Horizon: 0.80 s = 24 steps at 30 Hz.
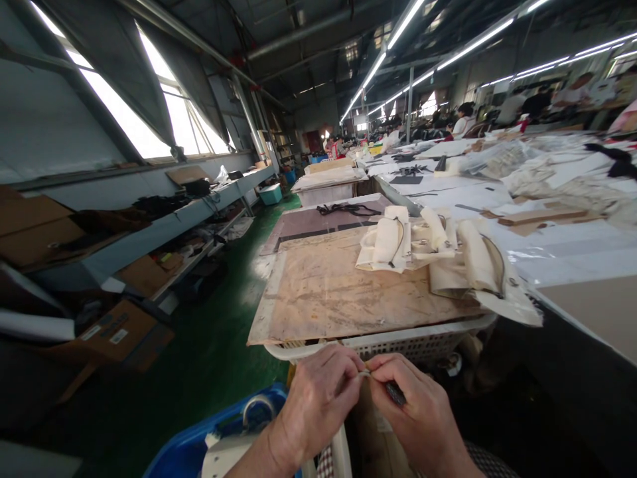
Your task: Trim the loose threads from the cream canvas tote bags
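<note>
My left hand (328, 385) and my right hand (413, 405) meet low in the middle of the view, each in a pinch. A small pale strip (365, 373) shows between their fingertips; its exact kind is too small to make out. A dark object with a textured surface (395, 393) is tucked under the curled fingers of my right hand, mostly hidden. Just beyond my hands is a white plastic basket (398, 346) with a worn wooden board (338, 285) across its top. Several cream fabric pieces with rounded, padded parts and dark cords (391, 239) lie on the board's right side.
A blue tub (174, 451) holding cream pieces stands at lower left. Further tables with white sheets (462, 199) stretch away on the right, with people working in the distance. Along the left wall runs a shelf (199, 212) with cardboard boxes (117, 332) beneath. Green floor (219, 318) lies between.
</note>
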Tool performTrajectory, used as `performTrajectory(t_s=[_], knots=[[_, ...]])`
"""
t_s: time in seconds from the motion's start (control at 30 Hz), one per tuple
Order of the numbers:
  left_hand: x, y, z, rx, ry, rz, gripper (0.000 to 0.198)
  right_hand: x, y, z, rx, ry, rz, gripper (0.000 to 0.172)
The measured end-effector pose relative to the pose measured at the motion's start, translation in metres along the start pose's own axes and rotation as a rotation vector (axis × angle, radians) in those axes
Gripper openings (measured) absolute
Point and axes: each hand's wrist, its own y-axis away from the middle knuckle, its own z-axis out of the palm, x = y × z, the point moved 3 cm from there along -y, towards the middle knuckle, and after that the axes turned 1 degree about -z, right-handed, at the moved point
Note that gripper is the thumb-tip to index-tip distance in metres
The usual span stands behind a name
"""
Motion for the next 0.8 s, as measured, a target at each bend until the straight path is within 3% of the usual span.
performTrajectory(t_s=[0.27,0.4,0.6,0.8], knots=[[-0.002,0.001,0.001,0.022,0.081,-0.139,0.022,0.005,0.003,-0.002,-0.028,-0.14,0.122,0.019],[0.001,-0.002,-0.001,0.01,0.096,-0.111,0.02,0.011,0.005,-0.002,-0.1,-0.188,0.195,0.017],[0.003,-0.001,-0.005,-0.034,0.073,-0.019,0.015,0.012,0.006,-0.002,-0.09,-0.152,0.101,0.017],[0.003,0.0,0.0,0.001,0.058,-0.058,0.018,0.01,0.004,-0.002,-0.106,-0.103,0.091,0.018]])
